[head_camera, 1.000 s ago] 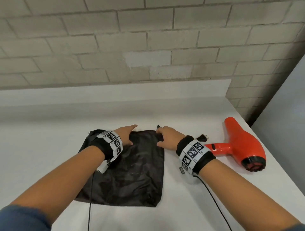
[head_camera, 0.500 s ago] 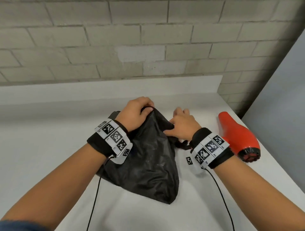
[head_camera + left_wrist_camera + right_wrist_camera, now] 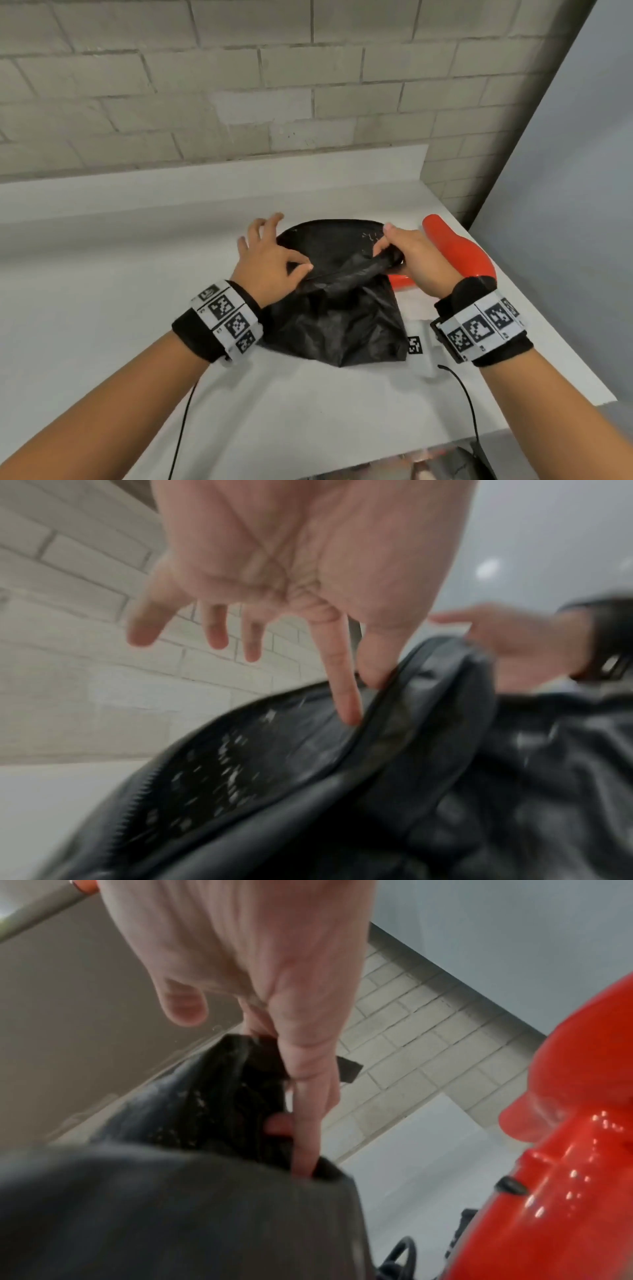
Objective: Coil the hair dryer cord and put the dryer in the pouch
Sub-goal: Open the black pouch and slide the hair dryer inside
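Observation:
A black pouch [image 3: 337, 318] stands lifted off the white table [image 3: 102, 308], its zipped mouth [image 3: 329, 240] pulled wide. My left hand [image 3: 274, 260] pinches the near rim of the pouch [image 3: 377, 750] between thumb and forefinger, the other fingers spread. My right hand [image 3: 411, 260] grips the right end of the pouch's rim [image 3: 240, 1096], fingers curled round the fabric. The red hair dryer [image 3: 455, 250] lies on the table just right of the right hand; the dryer [image 3: 565, 1123] shows large in the right wrist view, with a bit of black cord [image 3: 400, 1256] by its handle.
A brick wall [image 3: 274, 102] backs the table. A grey panel [image 3: 565, 205] rises at the right, close to the table's right edge [image 3: 548, 342]. Thin black wrist-camera cables [image 3: 469, 404] trail from both wrists toward the front edge.
The pouch lay flat a second ago; both hands have lifted its top edge and drawn the mouth apart, so it now gapes open. The dryer has stayed where it was.

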